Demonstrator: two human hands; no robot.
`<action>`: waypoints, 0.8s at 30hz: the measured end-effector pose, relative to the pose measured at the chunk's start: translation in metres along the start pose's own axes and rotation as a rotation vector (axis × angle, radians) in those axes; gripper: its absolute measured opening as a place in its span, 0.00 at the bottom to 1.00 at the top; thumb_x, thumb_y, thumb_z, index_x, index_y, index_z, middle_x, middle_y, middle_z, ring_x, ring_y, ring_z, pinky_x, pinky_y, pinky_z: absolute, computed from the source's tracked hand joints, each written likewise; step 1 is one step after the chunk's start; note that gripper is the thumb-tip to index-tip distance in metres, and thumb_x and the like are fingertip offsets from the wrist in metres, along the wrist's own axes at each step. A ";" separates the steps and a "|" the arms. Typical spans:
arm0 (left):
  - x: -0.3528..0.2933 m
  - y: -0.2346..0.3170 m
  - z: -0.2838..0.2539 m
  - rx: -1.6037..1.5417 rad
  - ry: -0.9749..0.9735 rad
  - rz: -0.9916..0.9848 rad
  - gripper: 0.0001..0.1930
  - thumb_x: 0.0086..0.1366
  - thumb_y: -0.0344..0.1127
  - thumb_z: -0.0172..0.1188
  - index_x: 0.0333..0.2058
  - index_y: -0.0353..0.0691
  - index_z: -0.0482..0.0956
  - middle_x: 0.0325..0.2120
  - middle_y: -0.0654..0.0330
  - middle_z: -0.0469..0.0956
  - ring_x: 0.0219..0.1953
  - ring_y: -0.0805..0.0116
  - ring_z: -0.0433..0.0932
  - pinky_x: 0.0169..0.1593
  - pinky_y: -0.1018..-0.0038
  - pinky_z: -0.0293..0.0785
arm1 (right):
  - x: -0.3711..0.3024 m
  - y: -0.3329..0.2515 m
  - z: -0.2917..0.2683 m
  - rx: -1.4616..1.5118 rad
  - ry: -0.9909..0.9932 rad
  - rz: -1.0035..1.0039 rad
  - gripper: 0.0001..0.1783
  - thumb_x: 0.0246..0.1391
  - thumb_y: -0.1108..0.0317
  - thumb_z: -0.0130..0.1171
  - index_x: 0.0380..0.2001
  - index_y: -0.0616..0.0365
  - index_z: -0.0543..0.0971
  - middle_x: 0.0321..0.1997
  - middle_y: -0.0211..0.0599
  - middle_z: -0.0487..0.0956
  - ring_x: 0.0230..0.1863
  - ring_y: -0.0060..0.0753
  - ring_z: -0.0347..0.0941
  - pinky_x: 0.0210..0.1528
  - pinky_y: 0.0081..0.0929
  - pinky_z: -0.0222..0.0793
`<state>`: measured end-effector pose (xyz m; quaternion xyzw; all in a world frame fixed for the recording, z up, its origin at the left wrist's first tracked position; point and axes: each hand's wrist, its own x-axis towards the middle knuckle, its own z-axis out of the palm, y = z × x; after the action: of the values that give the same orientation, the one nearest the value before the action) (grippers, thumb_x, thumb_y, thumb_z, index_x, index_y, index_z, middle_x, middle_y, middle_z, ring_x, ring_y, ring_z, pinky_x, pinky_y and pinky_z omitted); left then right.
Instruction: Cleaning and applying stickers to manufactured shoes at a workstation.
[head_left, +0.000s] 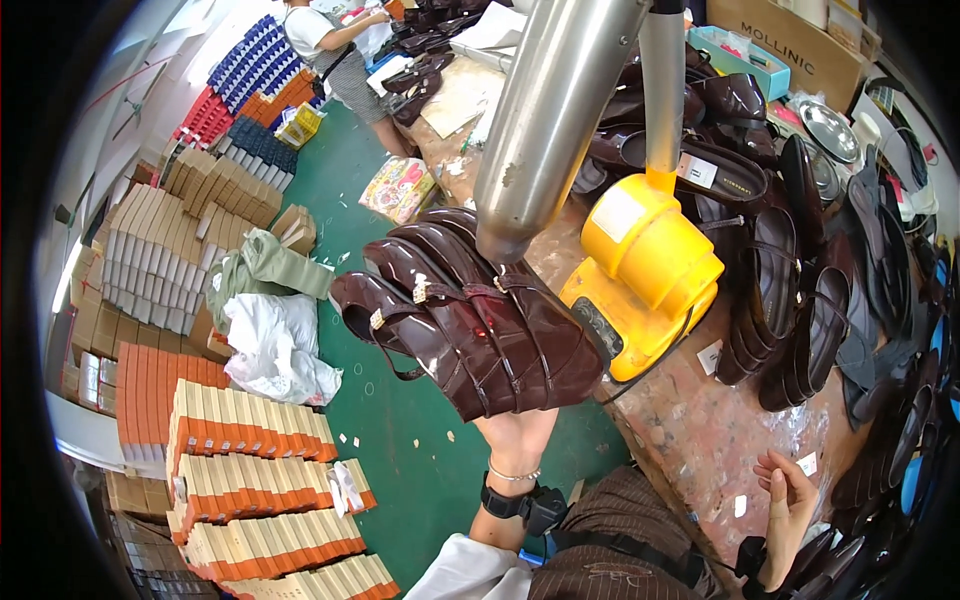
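Observation:
My left hand (516, 440) holds up several glossy dark-burgundy strapped shoes (480, 335) pressed side by side, with small bright buckles on their straps. Its fingers are hidden behind the shoes. Right above them hangs the blunt end of a wide metal tube (550, 130). A yellow blower-like machine (645, 270) stands on the table just right of the shoes, with a thinner metal pipe rising from it. Over the table's near right part, my right hand (785, 505) is open, fingers loosely bent and apart, with nothing in it.
The worn worktable (690, 430) carries more dark shoes (770, 270) heaped at the right. A cardboard box (790, 45) and a blue tray (745, 62) stand at its back. Stacked shoe boxes (265, 490) line the green floor (400, 460) at left. Another person (345, 60) stands at the far table edge.

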<state>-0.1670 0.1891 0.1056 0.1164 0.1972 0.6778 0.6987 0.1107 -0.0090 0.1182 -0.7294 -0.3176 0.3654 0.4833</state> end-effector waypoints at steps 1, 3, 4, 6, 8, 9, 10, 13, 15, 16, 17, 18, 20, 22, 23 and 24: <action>0.000 0.001 0.000 0.028 0.028 0.018 0.38 0.64 0.68 0.43 0.65 0.50 0.61 0.65 0.62 0.62 0.67 0.57 0.59 0.69 0.53 0.51 | 0.001 0.001 0.000 0.000 -0.001 -0.008 0.19 0.64 0.62 0.54 0.49 0.68 0.77 0.43 0.44 0.82 0.43 0.33 0.79 0.45 0.26 0.73; -0.001 0.004 -0.001 -0.013 0.025 0.028 0.38 0.64 0.68 0.44 0.65 0.50 0.62 0.65 0.62 0.62 0.66 0.57 0.59 0.69 0.52 0.51 | 0.002 0.001 0.000 -0.001 -0.012 -0.020 0.19 0.64 0.61 0.55 0.49 0.68 0.77 0.43 0.44 0.82 0.43 0.33 0.79 0.45 0.26 0.73; -0.001 0.005 -0.001 -0.052 0.021 0.031 0.38 0.63 0.68 0.44 0.65 0.50 0.62 0.65 0.62 0.63 0.66 0.57 0.59 0.69 0.52 0.51 | 0.003 0.001 0.001 -0.005 -0.016 -0.022 0.20 0.64 0.61 0.55 0.49 0.67 0.77 0.43 0.44 0.82 0.43 0.33 0.79 0.45 0.26 0.73; 0.000 0.004 0.000 -0.069 -0.014 0.030 0.38 0.63 0.68 0.45 0.65 0.50 0.62 0.65 0.62 0.63 0.66 0.57 0.59 0.69 0.52 0.50 | 0.003 -0.002 0.000 -0.015 -0.011 -0.026 0.20 0.64 0.61 0.55 0.49 0.67 0.77 0.43 0.44 0.82 0.43 0.33 0.79 0.45 0.26 0.73; 0.002 0.003 -0.001 -0.083 -0.050 0.032 0.39 0.62 0.68 0.45 0.65 0.50 0.62 0.65 0.62 0.62 0.67 0.57 0.59 0.69 0.52 0.50 | 0.002 -0.001 -0.001 -0.025 0.006 -0.008 0.20 0.63 0.60 0.55 0.49 0.67 0.78 0.43 0.44 0.82 0.42 0.32 0.79 0.45 0.26 0.73; 0.002 0.002 -0.003 -0.206 -0.139 0.001 0.38 0.62 0.67 0.46 0.65 0.50 0.63 0.65 0.62 0.62 0.67 0.57 0.58 0.70 0.52 0.48 | 0.002 -0.001 -0.002 -0.027 0.005 -0.011 0.20 0.63 0.60 0.55 0.49 0.67 0.78 0.43 0.44 0.82 0.42 0.32 0.79 0.45 0.26 0.73; 0.003 0.001 -0.003 -0.329 -0.229 -0.031 0.38 0.63 0.66 0.47 0.64 0.50 0.63 0.65 0.62 0.62 0.67 0.56 0.57 0.70 0.52 0.47 | 0.002 0.000 -0.002 -0.037 0.014 -0.006 0.20 0.63 0.60 0.55 0.49 0.67 0.78 0.43 0.44 0.82 0.42 0.32 0.79 0.45 0.26 0.73; -0.001 0.006 0.003 -0.278 -0.172 0.075 0.37 0.62 0.64 0.49 0.64 0.49 0.64 0.64 0.60 0.63 0.66 0.56 0.59 0.69 0.51 0.49 | 0.000 0.002 -0.002 -0.059 0.002 -0.018 0.19 0.64 0.61 0.55 0.49 0.67 0.78 0.43 0.44 0.82 0.42 0.32 0.79 0.45 0.26 0.73; -0.006 0.010 0.011 -0.224 -0.111 0.173 0.36 0.62 0.63 0.50 0.64 0.48 0.64 0.63 0.59 0.64 0.65 0.55 0.60 0.68 0.50 0.51 | -0.002 0.003 -0.001 -0.071 -0.015 -0.032 0.19 0.64 0.62 0.55 0.49 0.67 0.78 0.43 0.44 0.81 0.42 0.31 0.79 0.45 0.26 0.73; -0.006 0.009 0.015 -0.203 -0.081 0.209 0.36 0.62 0.62 0.50 0.64 0.48 0.64 0.63 0.58 0.65 0.64 0.55 0.61 0.67 0.50 0.52 | -0.004 0.004 -0.001 -0.077 -0.011 -0.031 0.18 0.64 0.63 0.54 0.49 0.67 0.78 0.43 0.44 0.81 0.42 0.31 0.79 0.45 0.26 0.73; -0.007 0.009 0.020 -0.181 -0.049 0.248 0.36 0.62 0.61 0.51 0.63 0.47 0.64 0.62 0.57 0.65 0.64 0.55 0.62 0.67 0.50 0.53 | -0.005 0.004 -0.001 -0.083 -0.011 -0.029 0.18 0.64 0.63 0.54 0.49 0.67 0.78 0.43 0.43 0.81 0.42 0.31 0.79 0.45 0.26 0.73; -0.008 0.009 0.024 -0.158 -0.017 0.285 0.35 0.62 0.60 0.52 0.63 0.47 0.64 0.62 0.56 0.66 0.63 0.54 0.63 0.66 0.49 0.55 | -0.006 0.005 -0.001 -0.086 -0.010 -0.029 0.18 0.64 0.63 0.54 0.49 0.67 0.78 0.43 0.43 0.81 0.42 0.31 0.79 0.45 0.26 0.73; -0.010 0.009 0.031 -0.109 0.047 0.352 0.35 0.62 0.58 0.53 0.63 0.46 0.64 0.61 0.55 0.67 0.62 0.54 0.64 0.65 0.49 0.57 | -0.010 0.008 -0.002 -0.090 -0.001 -0.030 0.17 0.64 0.65 0.53 0.48 0.68 0.78 0.43 0.43 0.82 0.42 0.32 0.79 0.45 0.25 0.73; -0.011 0.005 0.035 -0.060 0.105 0.391 0.34 0.62 0.57 0.54 0.63 0.46 0.65 0.59 0.53 0.68 0.61 0.53 0.66 0.64 0.48 0.59 | -0.014 0.003 0.000 -0.111 0.020 -0.022 0.16 0.63 0.66 0.54 0.46 0.69 0.78 0.42 0.44 0.82 0.43 0.32 0.79 0.46 0.25 0.73; -0.014 0.003 0.030 -0.064 0.099 0.344 0.34 0.62 0.57 0.54 0.63 0.46 0.65 0.59 0.53 0.68 0.61 0.53 0.66 0.64 0.48 0.59 | -0.016 0.000 -0.001 -0.132 0.049 -0.008 0.15 0.62 0.68 0.55 0.44 0.71 0.79 0.41 0.45 0.82 0.43 0.33 0.80 0.47 0.24 0.73; -0.023 0.010 0.016 -0.030 0.059 0.293 0.33 0.62 0.56 0.54 0.62 0.45 0.65 0.60 0.54 0.67 0.62 0.53 0.65 0.66 0.48 0.56 | -0.018 -0.005 0.000 -0.127 0.075 0.016 0.14 0.60 0.70 0.55 0.43 0.71 0.79 0.40 0.45 0.83 0.44 0.33 0.80 0.47 0.25 0.73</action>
<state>-0.1687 0.1685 0.1268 0.1135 0.1881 0.7786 0.5878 0.1010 -0.0220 0.1265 -0.7744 -0.3159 0.3208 0.4446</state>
